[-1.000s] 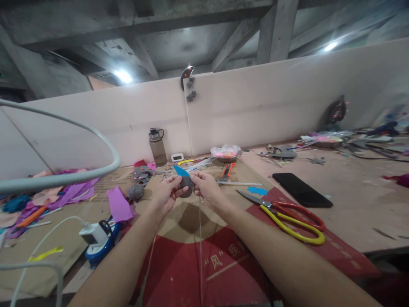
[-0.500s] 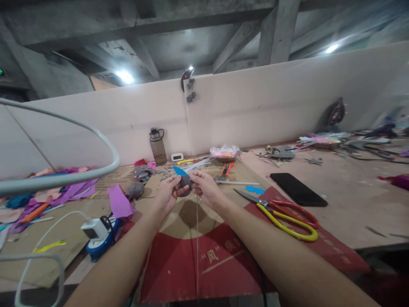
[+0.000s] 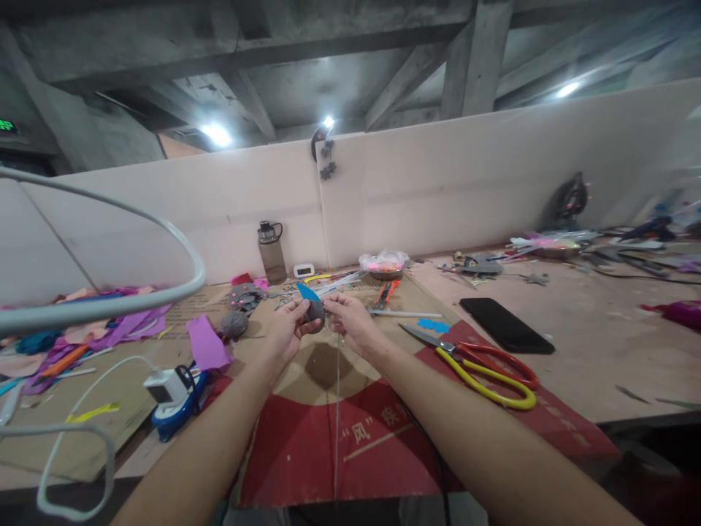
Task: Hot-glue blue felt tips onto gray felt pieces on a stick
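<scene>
Both my hands meet above the cardboard sheet (image 3: 307, 380) at the middle of the table. My left hand (image 3: 288, 330) pinches a small dark grey felt piece (image 3: 315, 311) with a blue felt tip (image 3: 308, 293) sticking up from it. My right hand (image 3: 349, 318) is closed on the same piece from the right, and a thin thread (image 3: 336, 409) hangs down from it towards me. Large scissors with red and yellow handles (image 3: 482, 369) lie just right of my right forearm.
A black phone (image 3: 507, 325) lies right of the scissors. A dark water bottle (image 3: 272, 253) stands at the pale partition wall. Purple felt scraps (image 3: 205, 343), a grey felt ball (image 3: 234, 325), a white charger on a blue base (image 3: 175, 394) and white cables sit at left.
Both hands stay closed on the grey and blue felt piece; the view has drifted slightly, and the hands have barely shifted.
</scene>
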Motion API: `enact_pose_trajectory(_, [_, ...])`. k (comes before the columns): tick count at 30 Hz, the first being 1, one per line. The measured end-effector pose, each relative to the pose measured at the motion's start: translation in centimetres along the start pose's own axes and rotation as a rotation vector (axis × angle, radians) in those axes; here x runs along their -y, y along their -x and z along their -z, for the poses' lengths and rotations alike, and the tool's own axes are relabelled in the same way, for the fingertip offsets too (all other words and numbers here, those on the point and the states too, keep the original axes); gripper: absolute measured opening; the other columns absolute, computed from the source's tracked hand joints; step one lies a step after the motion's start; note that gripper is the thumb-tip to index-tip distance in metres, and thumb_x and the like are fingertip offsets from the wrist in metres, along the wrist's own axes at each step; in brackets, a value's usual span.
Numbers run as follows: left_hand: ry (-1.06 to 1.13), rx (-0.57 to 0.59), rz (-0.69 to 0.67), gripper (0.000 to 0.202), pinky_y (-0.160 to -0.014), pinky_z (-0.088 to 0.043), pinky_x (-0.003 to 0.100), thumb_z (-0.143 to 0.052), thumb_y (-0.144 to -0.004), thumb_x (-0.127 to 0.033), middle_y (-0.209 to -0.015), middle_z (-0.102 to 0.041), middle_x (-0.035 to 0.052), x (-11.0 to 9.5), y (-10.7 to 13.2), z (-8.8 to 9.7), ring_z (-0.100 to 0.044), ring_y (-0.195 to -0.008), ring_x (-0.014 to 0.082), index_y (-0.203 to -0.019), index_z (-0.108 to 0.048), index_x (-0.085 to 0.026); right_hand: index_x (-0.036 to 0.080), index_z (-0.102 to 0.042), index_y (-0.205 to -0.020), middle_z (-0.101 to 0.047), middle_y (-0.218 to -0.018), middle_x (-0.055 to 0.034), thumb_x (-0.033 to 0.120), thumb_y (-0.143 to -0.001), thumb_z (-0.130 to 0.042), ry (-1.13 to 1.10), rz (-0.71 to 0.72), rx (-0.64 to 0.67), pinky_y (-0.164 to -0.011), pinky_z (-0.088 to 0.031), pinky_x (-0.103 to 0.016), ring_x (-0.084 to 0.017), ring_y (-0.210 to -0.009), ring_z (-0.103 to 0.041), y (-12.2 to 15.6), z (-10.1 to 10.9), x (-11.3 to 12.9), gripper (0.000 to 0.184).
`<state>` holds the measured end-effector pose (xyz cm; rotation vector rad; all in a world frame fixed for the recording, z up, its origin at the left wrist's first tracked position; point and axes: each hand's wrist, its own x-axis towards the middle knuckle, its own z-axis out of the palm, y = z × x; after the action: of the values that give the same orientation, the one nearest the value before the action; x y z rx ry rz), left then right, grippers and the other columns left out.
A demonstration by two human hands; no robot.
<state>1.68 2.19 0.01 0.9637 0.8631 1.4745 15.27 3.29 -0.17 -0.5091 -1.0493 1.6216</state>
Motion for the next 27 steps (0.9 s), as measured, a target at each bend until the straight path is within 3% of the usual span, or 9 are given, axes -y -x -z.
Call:
enact_pose_trajectory(7, [-0.021,0.007,0.001,0.014,-0.052,-0.053,0.022,-0.067,-0.07,-0.022,-0.07,-0.064,0.0037,0.56,-0.17,0.17,-0.06,-0.059,0.0105,-0.077,-0.061,-0.012,0.017,-0.048,-0.066,-0.03,-0.045,0.0114,0.03,-0.057,-0.069,0.021,-0.025,-0.006,-0.041,-0.01,-0.019,-0.001,-0.039,-0.019,-0.07,0.23,-0.34,0.026])
enact_pose_trajectory(18, [0.046,0.033,0.001,0.008,-0.053,-0.053,0.018,-0.064,-0.073,-0.016,-0.074,-0.065,0.0044,0.51,0.02,-0.23,-0.059,-0.06,0.0086,-0.078,-0.063,-0.01,0.017,-0.046,-0.066,-0.03,-0.048,0.0107,0.03,-0.056,-0.072,-0.006,-0.071,0.054,-0.041,-0.01,-0.019,-0.002,-0.041,-0.017,0.1,0.26,-0.01,0.031])
enact_pose_trajectory(27, [0.007,0.039,-0.035,0.021,-0.044,-0.046,0.017,-0.072,-0.065,-0.025,-0.065,-0.059,-0.0002,0.15,-0.02,-0.17,-0.054,-0.053,0.0081,-0.077,-0.06,-0.012,0.017,-0.048,-0.068,-0.032,-0.048,0.0102,0.03,-0.058,-0.071,0.012,-0.052,0.077,-0.041,-0.011,-0.019,-0.002,-0.041,-0.02,0.7,-0.33,0.18,0.028])
